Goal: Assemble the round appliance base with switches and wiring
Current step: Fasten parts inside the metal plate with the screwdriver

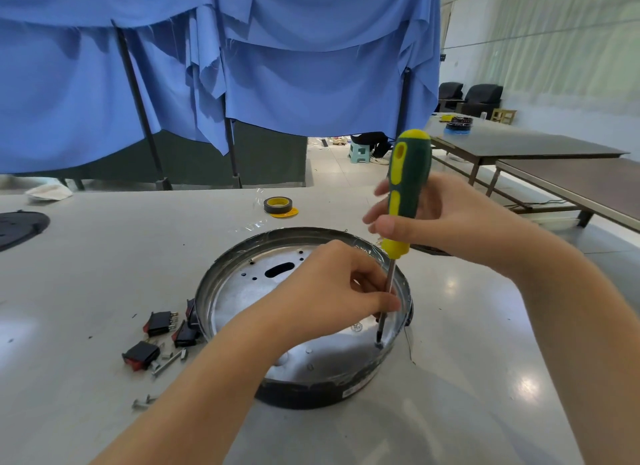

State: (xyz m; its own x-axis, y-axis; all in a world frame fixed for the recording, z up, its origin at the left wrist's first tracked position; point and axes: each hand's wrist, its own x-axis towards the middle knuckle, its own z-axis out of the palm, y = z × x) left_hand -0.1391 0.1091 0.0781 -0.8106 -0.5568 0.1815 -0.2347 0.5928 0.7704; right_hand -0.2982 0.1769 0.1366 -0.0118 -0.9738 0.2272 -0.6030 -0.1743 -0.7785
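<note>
My right hand (446,218) grips the screwdriver (403,201) handle; left hand (332,291) fingers pinch its shaft, tip on a screw (379,345) in the round base (242,291).

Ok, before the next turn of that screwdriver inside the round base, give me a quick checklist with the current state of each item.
1. Screwdriver gripped by right hand: ok.
2. Left hand pinching the shaft to steady it: ok.
3. Tip down on the screw in the round base: ok.
4. Tip truly seated in the screw head: cannot tell.
5. Switches fitted into the base: not ok, several lie loose on the table.
6. Spare screws within reach: ok.
</note>
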